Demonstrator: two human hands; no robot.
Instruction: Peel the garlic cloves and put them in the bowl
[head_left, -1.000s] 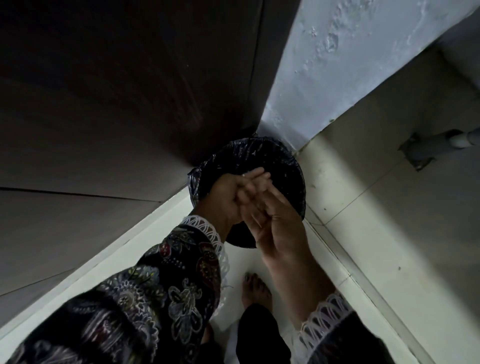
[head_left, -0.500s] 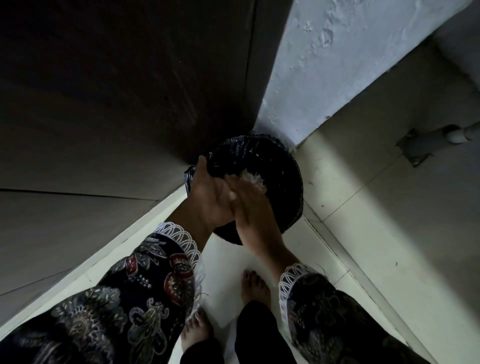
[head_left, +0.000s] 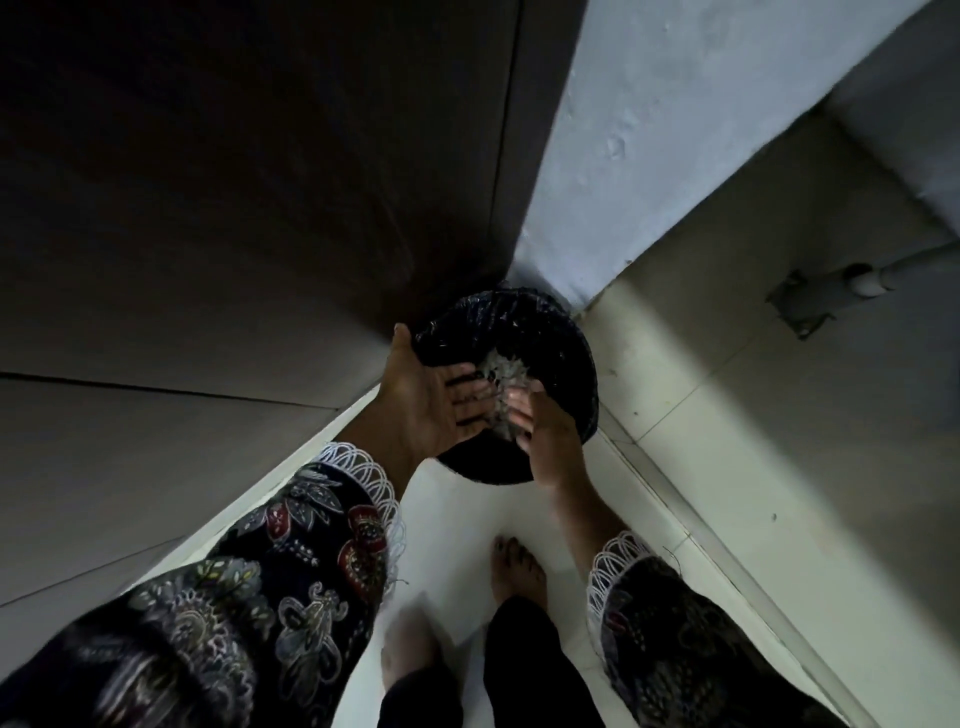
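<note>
I stand over a round bin lined with a black plastic bag (head_left: 579, 353). My left hand (head_left: 431, 402) is held over it palm up with the fingers straight and spread, thumb at the bin's left rim. My right hand (head_left: 545, 434) lies beside it, its fingertips touching a pale clump of garlic peels (head_left: 501, 371) at the ends of my left fingers. The peels hang over the bin's opening. No garlic cloves and no bowl are in view.
The bin sits in a corner between a dark cabinet side (head_left: 260, 208) and a pale wall (head_left: 675, 130). My bare feet (head_left: 517, 571) stand on the white tiled floor just before it. A pipe fitting (head_left: 826, 291) juts out at the right.
My left hand has turned palm up and flattened over the bin. My right hand slid forward along it, pushing the peels to the fingertips and over the opening. Both arms reached lower.
</note>
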